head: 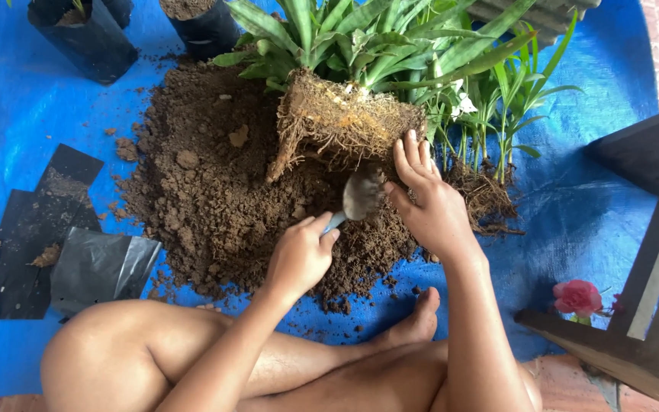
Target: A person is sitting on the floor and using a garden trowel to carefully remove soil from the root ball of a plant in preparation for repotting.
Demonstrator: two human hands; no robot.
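Note:
My left hand (301,255) grips the handle of a small metal trowel (360,197), whose blade points up toward a dense root ball (341,122). That root ball belongs to a clump of green striped-leaf plants (360,34) lying on a pile of brown soil (207,175). My right hand (429,202) rests against the right lower side of the root ball, fingers spread on the roots. Smaller plants with thin stems and a white flower (497,107) lie just to the right, roots exposed.
A blue tarp (9,122) covers the ground. Flat black nursery bags (62,236) lie at left; filled black bags (89,34) stand at top left. A dark wooden stool (650,259) stands at right beside a pink flower (577,297). My crossed bare legs (154,358) are at bottom.

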